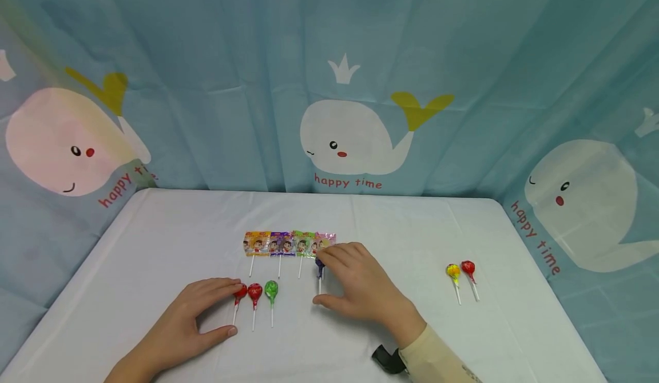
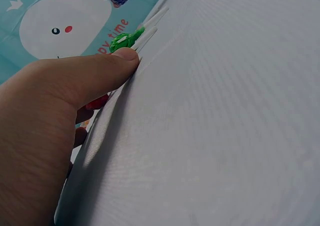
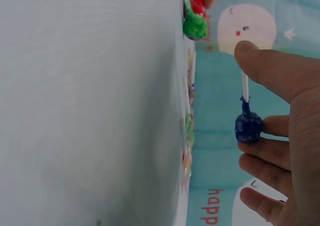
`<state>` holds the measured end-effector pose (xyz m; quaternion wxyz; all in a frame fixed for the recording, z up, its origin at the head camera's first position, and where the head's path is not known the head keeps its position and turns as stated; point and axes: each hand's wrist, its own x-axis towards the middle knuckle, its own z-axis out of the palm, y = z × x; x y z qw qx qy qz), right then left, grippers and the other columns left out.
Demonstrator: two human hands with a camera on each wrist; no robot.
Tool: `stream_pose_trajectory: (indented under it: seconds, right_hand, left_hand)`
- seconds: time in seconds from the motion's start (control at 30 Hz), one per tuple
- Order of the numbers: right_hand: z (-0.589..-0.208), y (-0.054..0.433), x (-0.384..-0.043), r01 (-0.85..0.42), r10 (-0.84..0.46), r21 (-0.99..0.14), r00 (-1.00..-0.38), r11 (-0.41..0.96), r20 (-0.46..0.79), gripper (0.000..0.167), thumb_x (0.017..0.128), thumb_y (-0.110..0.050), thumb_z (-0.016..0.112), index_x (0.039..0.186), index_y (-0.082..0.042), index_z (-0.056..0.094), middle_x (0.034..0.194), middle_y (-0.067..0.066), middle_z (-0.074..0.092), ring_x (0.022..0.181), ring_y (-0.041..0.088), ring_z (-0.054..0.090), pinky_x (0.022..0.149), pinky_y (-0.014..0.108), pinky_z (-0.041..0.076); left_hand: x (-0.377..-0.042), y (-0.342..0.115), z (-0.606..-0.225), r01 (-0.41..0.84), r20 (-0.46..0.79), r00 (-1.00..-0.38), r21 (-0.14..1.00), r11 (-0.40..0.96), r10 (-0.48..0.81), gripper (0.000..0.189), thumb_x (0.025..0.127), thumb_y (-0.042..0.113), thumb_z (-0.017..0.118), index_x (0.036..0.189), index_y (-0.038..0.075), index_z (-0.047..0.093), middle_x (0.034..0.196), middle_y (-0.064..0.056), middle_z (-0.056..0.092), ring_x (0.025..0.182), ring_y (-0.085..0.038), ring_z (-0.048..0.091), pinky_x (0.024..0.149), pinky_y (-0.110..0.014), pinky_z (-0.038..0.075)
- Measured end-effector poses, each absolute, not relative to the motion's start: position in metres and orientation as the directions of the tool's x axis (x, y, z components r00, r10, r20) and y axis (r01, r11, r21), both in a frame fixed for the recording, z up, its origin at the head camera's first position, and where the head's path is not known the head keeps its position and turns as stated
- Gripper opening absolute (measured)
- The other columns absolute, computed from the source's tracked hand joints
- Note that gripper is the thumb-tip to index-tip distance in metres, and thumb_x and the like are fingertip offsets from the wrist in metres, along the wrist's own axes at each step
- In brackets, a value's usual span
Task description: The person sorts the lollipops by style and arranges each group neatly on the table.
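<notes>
One blue lollipop point(image 3: 248, 128), in from the far edge of the counter point(image 1: 412, 326), pinched in my right hand point(image 1: 358, 283), head to stick; probably light, stiff (wrapper likely slick, so take both ends). Left hand point(image 1: 186, 327) grips red lollipop point(image 1: 241, 293) nearer the left edge.

A white table point(image 1: 401, 228) spans the head view's lower half. Near the centre, an orange packet point(image 1: 257, 243), purple packet point(image 1: 282, 244), green packet point(image 1: 302, 243) and pink packet point(image 1: 328, 238) lie in a row. Below, left of centre, lie the first red lollipop point(image 1: 241, 291), second red lollipop point(image 1: 254, 292) and green lollipop point(image 1: 271, 290); at right, a yellow lollipop point(image 1: 453, 271) beside a third red lollipop point(image 1: 468, 267).
</notes>
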<state>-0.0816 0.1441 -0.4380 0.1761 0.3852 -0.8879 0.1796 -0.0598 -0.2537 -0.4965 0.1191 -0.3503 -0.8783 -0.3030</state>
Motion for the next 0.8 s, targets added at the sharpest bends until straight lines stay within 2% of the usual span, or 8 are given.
stream_pose_trajectory:
  seconds: [0.23, 0.57, 0.8]
  right_hand:
    - [-0.441, 0.137, -0.083, -0.752, -0.634, -0.169, -0.636, 0.637, 0.441, 0.079, 0.087, -0.055, 0.09, 0.144, -0.005, 0.068, 0.141, 0.005, 0.069, 0.13, 0.023, 0.063, 0.112, 0.044, 0.048]
    - [-0.441, 0.124, -0.082, -0.766, -0.665, -0.137, -0.62, 0.628, 0.417, 0.078, 0.089, -0.06, 0.085, 0.143, -0.007, 0.068, 0.141, 0.004, 0.069, 0.133, 0.021, 0.062, 0.113, 0.042, 0.048]
    - [-0.443, 0.122, -0.082, -0.767, -0.664, -0.144, -0.62, 0.626, 0.418, 0.078, 0.088, -0.057, 0.088, 0.143, -0.006, 0.069, 0.14, 0.005, 0.07, 0.132, 0.023, 0.062, 0.113, 0.043, 0.048]
  left_hand:
    - [-0.059, -0.255, -0.498, 0.663, 0.393, -0.748, 0.455, 0.594, 0.534, 0.084, 0.073, 0.034, 0.104, 0.149, 0.027, 0.069, 0.149, 0.009, 0.066, 0.14, -0.013, 0.054, 0.12, -0.014, 0.023]
    - [-0.058, -0.253, -0.495, 0.667, 0.401, -0.745, 0.459, 0.587, 0.533, 0.082, 0.075, 0.035, 0.103, 0.15, 0.028, 0.068, 0.149, 0.01, 0.066, 0.139, -0.012, 0.054, 0.119, -0.013, 0.023]
    - [-0.059, -0.254, -0.498, 0.678, 0.413, -0.735, 0.45, 0.581, 0.537, 0.083, 0.073, 0.034, 0.103, 0.149, 0.026, 0.069, 0.149, 0.009, 0.066, 0.139, -0.013, 0.055, 0.12, -0.014, 0.024]
